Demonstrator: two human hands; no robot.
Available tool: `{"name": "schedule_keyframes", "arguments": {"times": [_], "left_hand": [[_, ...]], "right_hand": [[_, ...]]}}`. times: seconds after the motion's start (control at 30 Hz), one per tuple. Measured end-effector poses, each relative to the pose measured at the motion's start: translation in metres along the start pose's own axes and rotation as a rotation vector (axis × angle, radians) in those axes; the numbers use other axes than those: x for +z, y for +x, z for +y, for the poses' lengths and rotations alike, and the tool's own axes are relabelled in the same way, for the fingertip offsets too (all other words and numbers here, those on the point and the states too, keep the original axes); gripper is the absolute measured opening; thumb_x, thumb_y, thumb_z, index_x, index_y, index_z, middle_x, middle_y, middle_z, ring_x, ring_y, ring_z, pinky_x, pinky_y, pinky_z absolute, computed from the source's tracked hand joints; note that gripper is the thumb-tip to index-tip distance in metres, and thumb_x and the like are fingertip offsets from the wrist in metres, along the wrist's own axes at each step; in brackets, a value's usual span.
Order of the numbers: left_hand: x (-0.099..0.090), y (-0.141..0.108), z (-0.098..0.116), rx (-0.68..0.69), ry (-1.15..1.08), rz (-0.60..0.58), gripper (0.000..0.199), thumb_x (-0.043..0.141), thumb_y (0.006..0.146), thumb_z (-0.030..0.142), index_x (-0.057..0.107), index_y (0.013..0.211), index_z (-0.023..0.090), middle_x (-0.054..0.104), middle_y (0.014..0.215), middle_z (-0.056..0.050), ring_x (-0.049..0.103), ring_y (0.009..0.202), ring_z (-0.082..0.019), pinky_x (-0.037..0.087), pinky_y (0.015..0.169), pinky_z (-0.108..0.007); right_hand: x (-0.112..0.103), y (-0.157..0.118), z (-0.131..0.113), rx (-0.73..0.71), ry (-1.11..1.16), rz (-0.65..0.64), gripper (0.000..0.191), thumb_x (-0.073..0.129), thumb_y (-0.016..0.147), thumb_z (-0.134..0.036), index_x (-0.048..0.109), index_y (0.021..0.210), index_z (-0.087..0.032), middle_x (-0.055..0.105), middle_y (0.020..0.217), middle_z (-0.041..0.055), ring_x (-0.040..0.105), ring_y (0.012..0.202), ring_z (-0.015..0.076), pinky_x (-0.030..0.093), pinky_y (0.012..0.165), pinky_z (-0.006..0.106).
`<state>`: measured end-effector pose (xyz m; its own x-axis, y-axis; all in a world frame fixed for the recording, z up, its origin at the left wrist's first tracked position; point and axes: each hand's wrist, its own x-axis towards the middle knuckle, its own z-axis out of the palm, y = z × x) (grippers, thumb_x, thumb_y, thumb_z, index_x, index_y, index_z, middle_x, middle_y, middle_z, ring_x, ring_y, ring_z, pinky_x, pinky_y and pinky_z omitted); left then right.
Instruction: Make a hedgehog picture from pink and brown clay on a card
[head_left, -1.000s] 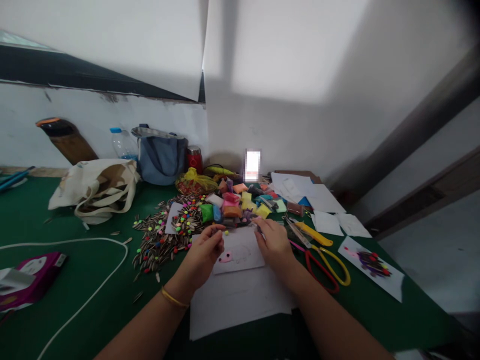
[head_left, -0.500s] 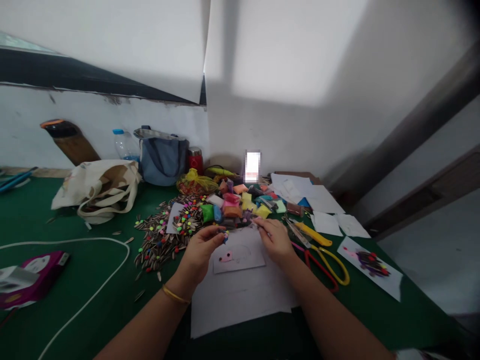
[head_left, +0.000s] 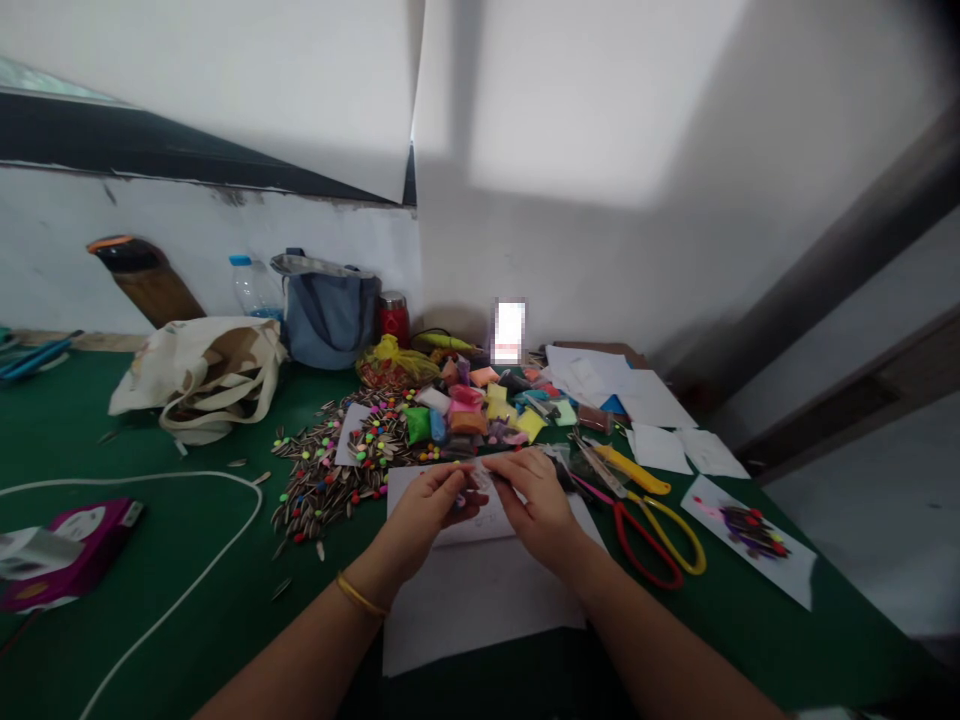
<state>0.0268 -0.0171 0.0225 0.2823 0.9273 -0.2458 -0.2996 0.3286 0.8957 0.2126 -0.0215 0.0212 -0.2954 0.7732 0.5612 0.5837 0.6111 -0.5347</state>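
Observation:
My left hand [head_left: 429,510] and my right hand [head_left: 536,503] meet above a small white paper card [head_left: 442,530] lying on a larger white sheet [head_left: 480,610]. My left fingertips pinch a tiny coloured bit, probably modelling clay [head_left: 460,501]. My right fingers sit on or just above the card, and whether they hold anything is hidden. The card's pink drawing is covered by my hands. A heap of striped sunflower seeds mixed with bright beads [head_left: 322,490] lies left of my left hand. Packets of coloured clay [head_left: 469,410] lie just beyond my fingers.
Red-handled and yellow-handled scissors [head_left: 649,540] and a yellow craft knife [head_left: 630,470] lie right of my right hand. Loose papers, a decorated picture [head_left: 750,532], a cloth bag [head_left: 199,375], a white cable [head_left: 172,530] and a blue bag [head_left: 326,315] share the green table [head_left: 150,450].
My hands have come closer together and lowered onto the card, which now sits further right and is partly covered. The small coloured bit stays at my left fingertips.

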Motion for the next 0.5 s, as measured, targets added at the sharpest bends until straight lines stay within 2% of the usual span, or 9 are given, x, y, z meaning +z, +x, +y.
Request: {"name": "schedule_keyframes", "arguments": {"times": [0.13,0.27,0.4,0.5], "left_hand": [[0.0,-0.001,-0.002,0.006,0.007,-0.085,0.05,0.082,0.066,0.036,0.066,0.11,0.02,0.068,0.101,-0.005,0.066,0.082,-0.015,0.053,0.078,-0.03],[0.0,0.0,-0.002,0.036,0.085,-0.031,0.047,0.08,0.067,0.035,0.067,0.107,0.017,0.068,0.089,-0.004,0.064,0.071,-0.014,0.053,0.068,-0.027],[-0.001,0.002,0.0,0.074,0.112,0.065,0.035,0.078,0.069,0.036,0.067,0.094,0.013,0.061,0.066,0.001,0.054,0.053,-0.008,0.042,0.048,-0.018],[-0.004,0.002,0.001,0.057,-0.055,0.074,0.027,0.073,0.075,0.037,0.066,0.086,0.014,0.055,0.065,0.003,0.049,0.051,-0.004,0.039,0.048,-0.015]], "right_hand": [[0.003,-0.002,-0.004,-0.039,-0.039,-0.04,0.029,0.05,0.093,-0.022,0.062,0.119,-0.024,0.066,0.102,0.0079,0.055,0.097,0.024,0.04,0.088,0.043],[0.006,-0.003,-0.007,-0.061,0.0,-0.049,0.028,0.051,0.093,-0.022,0.061,0.119,-0.024,0.067,0.097,0.0067,0.056,0.092,0.0225,0.041,0.085,0.041],[0.005,-0.003,-0.002,0.001,0.03,0.058,0.021,0.052,0.092,-0.022,0.063,0.11,-0.023,0.067,0.097,0.0057,0.057,0.093,0.0218,0.042,0.086,0.039],[0.001,-0.002,0.01,0.099,0.026,0.162,0.021,0.051,0.092,-0.022,0.062,0.109,-0.022,0.066,0.1,0.0064,0.057,0.096,0.0222,0.043,0.086,0.038]]}}
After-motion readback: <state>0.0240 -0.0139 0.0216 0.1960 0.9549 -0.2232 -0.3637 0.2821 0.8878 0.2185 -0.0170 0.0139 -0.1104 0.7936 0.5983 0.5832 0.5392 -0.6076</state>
